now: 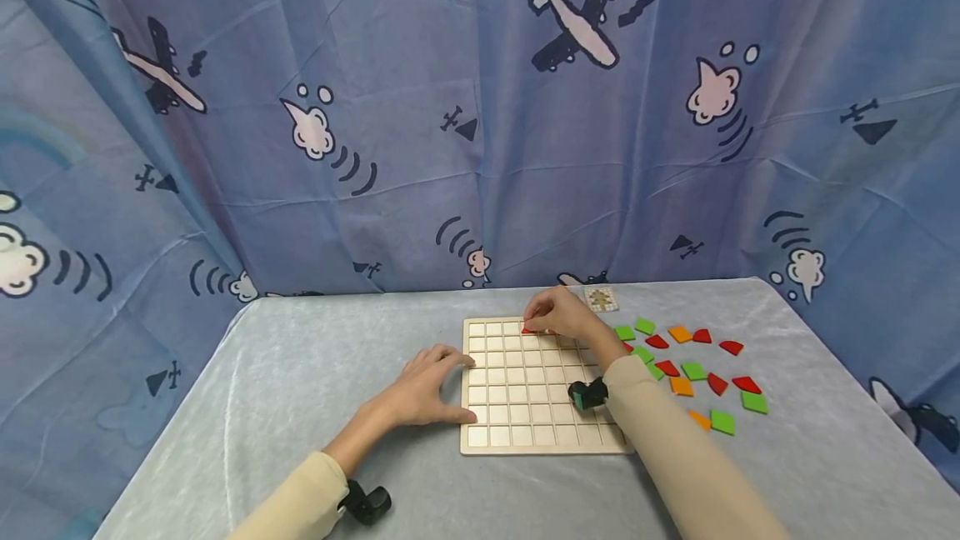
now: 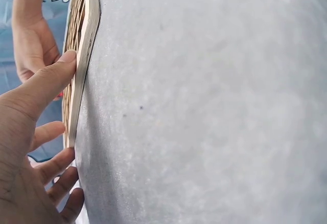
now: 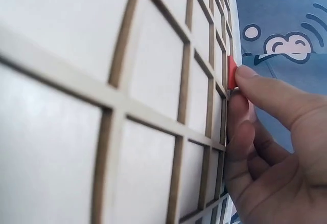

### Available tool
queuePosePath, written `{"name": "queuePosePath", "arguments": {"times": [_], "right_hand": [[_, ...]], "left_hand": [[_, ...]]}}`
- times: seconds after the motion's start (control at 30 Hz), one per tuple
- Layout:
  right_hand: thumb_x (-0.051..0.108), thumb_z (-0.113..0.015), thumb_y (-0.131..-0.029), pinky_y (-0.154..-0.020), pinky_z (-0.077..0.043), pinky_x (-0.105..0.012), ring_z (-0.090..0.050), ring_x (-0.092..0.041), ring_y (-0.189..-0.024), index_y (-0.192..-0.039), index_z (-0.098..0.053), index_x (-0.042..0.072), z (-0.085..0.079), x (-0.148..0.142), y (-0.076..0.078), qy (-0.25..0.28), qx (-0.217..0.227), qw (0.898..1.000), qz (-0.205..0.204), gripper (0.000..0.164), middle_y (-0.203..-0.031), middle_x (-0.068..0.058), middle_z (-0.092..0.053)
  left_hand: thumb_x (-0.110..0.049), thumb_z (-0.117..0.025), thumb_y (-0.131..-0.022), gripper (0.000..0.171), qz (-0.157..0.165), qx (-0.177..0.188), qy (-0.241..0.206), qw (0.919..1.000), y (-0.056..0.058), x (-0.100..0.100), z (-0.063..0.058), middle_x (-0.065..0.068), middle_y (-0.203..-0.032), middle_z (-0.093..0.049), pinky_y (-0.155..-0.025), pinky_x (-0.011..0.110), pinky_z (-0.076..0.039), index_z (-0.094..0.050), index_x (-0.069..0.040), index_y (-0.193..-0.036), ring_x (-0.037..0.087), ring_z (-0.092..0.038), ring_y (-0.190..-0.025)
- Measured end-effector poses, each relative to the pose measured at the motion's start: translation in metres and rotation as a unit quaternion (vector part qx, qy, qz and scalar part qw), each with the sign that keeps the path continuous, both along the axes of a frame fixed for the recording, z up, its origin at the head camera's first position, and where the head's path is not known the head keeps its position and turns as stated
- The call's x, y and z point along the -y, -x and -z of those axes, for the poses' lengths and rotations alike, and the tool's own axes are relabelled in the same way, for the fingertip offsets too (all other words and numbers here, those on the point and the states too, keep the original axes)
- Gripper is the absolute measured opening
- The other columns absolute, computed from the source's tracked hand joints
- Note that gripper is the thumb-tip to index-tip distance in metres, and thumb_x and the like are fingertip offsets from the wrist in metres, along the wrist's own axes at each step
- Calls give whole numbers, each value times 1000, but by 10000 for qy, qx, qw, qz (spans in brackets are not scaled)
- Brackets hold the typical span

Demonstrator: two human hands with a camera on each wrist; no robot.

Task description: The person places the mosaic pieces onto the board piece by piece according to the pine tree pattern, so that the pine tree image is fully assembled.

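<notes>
A square wooden grid board (image 1: 517, 432) lies flat on the table, its bare cells showing. At its far edge my right hand (image 1: 561, 312) pinches a small red piece (image 3: 231, 72) between thumb and fingers, against a cell of the far row. The full shape of that piece is hidden by the fingers. My left hand (image 1: 427, 386) rests at the board's left side, thumb and fingers spread apart. Seen from the left wrist, the thumb (image 2: 56, 73) lies on the board's rim and the fingertips touch or come close to its edge.
Several loose red (image 1: 746, 384), green (image 1: 722, 422) and orange (image 1: 682, 386) flat pieces lie scattered right of the board, near the right forearm. A small patterned square card (image 1: 601, 299) lies at the table's back edge. Behind hangs a blue curtain (image 1: 405, 148) with printed airplanes.
</notes>
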State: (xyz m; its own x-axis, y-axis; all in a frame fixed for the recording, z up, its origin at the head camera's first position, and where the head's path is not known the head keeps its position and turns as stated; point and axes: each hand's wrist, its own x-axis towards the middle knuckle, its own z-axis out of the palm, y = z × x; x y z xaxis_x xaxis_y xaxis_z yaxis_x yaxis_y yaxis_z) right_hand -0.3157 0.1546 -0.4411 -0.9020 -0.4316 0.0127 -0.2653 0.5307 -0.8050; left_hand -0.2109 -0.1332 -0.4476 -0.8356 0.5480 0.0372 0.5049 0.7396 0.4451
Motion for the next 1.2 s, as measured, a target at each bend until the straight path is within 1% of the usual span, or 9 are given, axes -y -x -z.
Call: {"name": "queuePosePath", "arguments": {"times": [0.3, 0.4, 0.53, 0.63, 0.73, 0.83, 0.97, 1.1, 1.2], "right_hand": [[6, -69, -90, -60, -47, -30, -60, -25, -67, -97, -73, -3, -3, 0, -1, -176, 14, 9998, -20, 13, -87, -18, -74], [7, -69, -90, -60, -47, -30, -61, -27, -67, -98, -73, -4, -4, 0, -1, -192, -50, 9997, -140, 14, -87, -18, -74], [7, -68, -91, -62, -50, -34, -62, -34, -70, -102, -71, -6, -6, -4, -1, -85, -4, 9994, -321, 18, -90, -22, -73], [8, -67, -92, -64, -51, -39, -61, -41, -72, -106, -70, -6, -8, -6, -1, 54, 151, 9991, -399, 20, -93, -25, -72], [10, -67, -93, -67, -53, -41, -64, -42, -76, -109, -69, -5, -11, -10, -2, 48, 171, 9989, -433, 23, -96, -26, -72], [14, -68, -93, -74, -56, -40, -68, -34, -83, -113, -69, -3, -14, -16, -2, -29, 153, 9993, -334, 26, -101, -22, -73], [17, -68, -93, -80, -55, -38, -68, -25, -90, -117, -68, -1, -18, -29, -4, -26, 133, 9996, -242, 30, -110, -18, -71], [19, -68, -93, -83, -57, -44, -68, -34, -96, -121, -65, -5, -24, -45, -7, 158, 284, 9992, -234, 36, -115, -22, -67], [23, -69, -93, -87, -57, -47, -67, -39, -101, -122, -64, -3, -29, -58, -10, 192, 476, 9987, -65, 38, -117, -22, -67]], "left_hand": [[-53, -83, -73, 74, -5, 30, -1, 10000, 1, 0, 0, 5, -136, -52, -97, 52, -39, -55, -22, -134, 26, -47, -120], [-53, -82, -73, 74, 2, 43, 9, 10000, 1, 0, 0, 5, -136, -52, -98, 52, -40, -55, -22, -134, 26, -47, -121], [-53, -82, -73, 74, 4, 65, 11, 10000, 0, 0, -1, 5, -136, -51, -98, 52, -40, -55, -22, -134, 26, -47, -121], [-53, -83, -73, 74, -3, 76, 15, 10000, 0, 0, -2, 5, -136, -51, -98, 52, -40, -55, -22, -135, 26, -47, -121], [-53, -83, -73, 74, -7, 74, 27, 10000, 1, 0, -2, 5, -136, -51, -98, 52, -40, -55, -22, -134, 26, -47, -121], [-53, -83, -73, 74, -14, 69, 38, 10000, 0, 0, -2, 5, -136, -51, -98, 52, -40, -55, -22, -135, 26, -47, -122], [-53, -82, -73, 75, -19, 73, 55, 10000, 0, -1, -1, 5, -137, -51, -99, 52, -39, -55, -22, -135, 27, -47, -123], [-53, -82, -74, 75, -27, 88, 81, 9999, 0, -1, -1, 6, -138, -50, -99, 53, -39, -54, -22, -136, 27, -47, -124], [-53, -82, -74, 75, -26, 76, 96, 9999, 0, -1, -2, 6, -139, -50, -99, 53, -39, -54, -22, -136, 27, -47, -124]]}}
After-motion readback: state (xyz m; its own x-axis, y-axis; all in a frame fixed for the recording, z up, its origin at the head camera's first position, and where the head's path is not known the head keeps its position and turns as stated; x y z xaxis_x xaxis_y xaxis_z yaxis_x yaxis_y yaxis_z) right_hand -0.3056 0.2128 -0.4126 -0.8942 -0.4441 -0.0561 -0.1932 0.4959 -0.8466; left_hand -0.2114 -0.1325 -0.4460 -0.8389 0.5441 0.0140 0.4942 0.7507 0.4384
